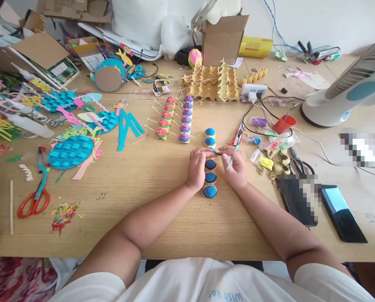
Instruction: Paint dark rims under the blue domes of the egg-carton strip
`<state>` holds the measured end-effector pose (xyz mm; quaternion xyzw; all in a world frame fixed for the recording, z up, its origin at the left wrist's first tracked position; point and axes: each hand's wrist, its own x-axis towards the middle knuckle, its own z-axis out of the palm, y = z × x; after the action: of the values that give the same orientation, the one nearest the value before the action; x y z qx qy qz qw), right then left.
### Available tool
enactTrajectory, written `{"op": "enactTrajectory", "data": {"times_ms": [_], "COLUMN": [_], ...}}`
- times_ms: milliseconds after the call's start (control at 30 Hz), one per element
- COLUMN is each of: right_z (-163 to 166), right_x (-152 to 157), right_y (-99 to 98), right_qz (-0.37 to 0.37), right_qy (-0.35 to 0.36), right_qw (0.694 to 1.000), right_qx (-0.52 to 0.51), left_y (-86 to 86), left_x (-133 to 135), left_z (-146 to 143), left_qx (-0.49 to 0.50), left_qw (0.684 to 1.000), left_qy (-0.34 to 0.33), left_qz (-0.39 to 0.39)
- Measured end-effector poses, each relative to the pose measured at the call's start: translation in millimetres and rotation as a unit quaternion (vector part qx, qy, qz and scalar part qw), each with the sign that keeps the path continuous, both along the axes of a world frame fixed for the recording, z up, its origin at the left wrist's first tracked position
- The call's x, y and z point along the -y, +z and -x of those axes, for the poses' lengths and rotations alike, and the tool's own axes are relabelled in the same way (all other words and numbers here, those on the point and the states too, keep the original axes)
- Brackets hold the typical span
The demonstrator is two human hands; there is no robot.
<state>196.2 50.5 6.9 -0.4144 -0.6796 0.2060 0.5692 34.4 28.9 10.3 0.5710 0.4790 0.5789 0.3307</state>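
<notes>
A row of blue-topped egg-carton cups [210,191] stands on the table in front of me, some with dark bands around their domes. Over the row, a small dark strip [218,154] stretches between my fingertips. My left hand [197,168], on the left of the row, is closed on one end of it. On the right, my right hand [236,168] pinches the other end, and a thin light-blue stick [229,163] pokes out by its thumb. Further left stand two finished-looking carton caterpillars, one red and green [164,122], one purple and blue [185,122], with pins sticking out.
Red-handled scissors [34,204] and woven blue paper discs [71,152] lie left. A red utility knife [237,135], clay packets [265,162], black scissors [298,161], a red cup [284,123] and phones [342,214] are right. Egg cartons [210,82] and a fan [347,90] stand behind.
</notes>
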Motion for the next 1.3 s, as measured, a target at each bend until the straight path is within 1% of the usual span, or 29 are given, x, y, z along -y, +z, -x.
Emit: {"op": "enactTrajectory", "data": {"times_ms": [100, 333, 467, 567, 733, 933, 1067, 1167, 1300], "right_z": [-0.8, -0.9, -0.7, -0.8, -1.1, -0.6, 0.6, 1.3, 1.8], "right_x": [-0.7, -1.5, -1.3, -1.0, -0.3, -0.7, -2.2, -3.1, -3.3], "right_y": [0.2, 0.8, 0.4, 0.5, 2.4, 2.5, 0.5, -0.1, -0.3], "right_qz": [-0.012, -0.006, -0.037, -0.054, -0.051, -0.049, -0.062, -0.055, -0.041], "right_qy": [0.001, 0.024, 0.031, 0.042, 0.061, 0.040, 0.025, 0.025, 0.022], "right_qw": [1.000, 0.999, 0.998, 0.997, 0.996, 0.996, 0.997, 0.998, 0.999], "right_qx": [0.014, 0.031, 0.036, 0.042, 0.046, 0.059, 0.045, 0.025, -0.007], "left_y": [-1.8, -4.6, -6.3, -10.1, -14.3, -13.0, -12.9, -11.4, -8.4], "left_x": [0.0, 0.9, -1.6, -3.9, -4.5, -3.8, -4.3, -4.0, -3.4], "left_z": [0.1, -0.6, -2.6, -4.2, -4.8, -4.2, -3.9, -3.0, -2.0], "left_qx": [0.002, 0.026, 0.020, 0.040, 0.080, 0.075, 0.072, 0.063, 0.054], "left_qw": [1.000, 1.000, 1.000, 0.999, 0.996, 0.997, 0.997, 0.998, 0.999], "left_qy": [0.000, 0.004, 0.016, 0.026, 0.025, 0.021, 0.018, 0.018, 0.005], "left_qz": [0.009, 0.006, 0.008, 0.004, 0.009, -0.006, -0.001, 0.006, -0.003]}}
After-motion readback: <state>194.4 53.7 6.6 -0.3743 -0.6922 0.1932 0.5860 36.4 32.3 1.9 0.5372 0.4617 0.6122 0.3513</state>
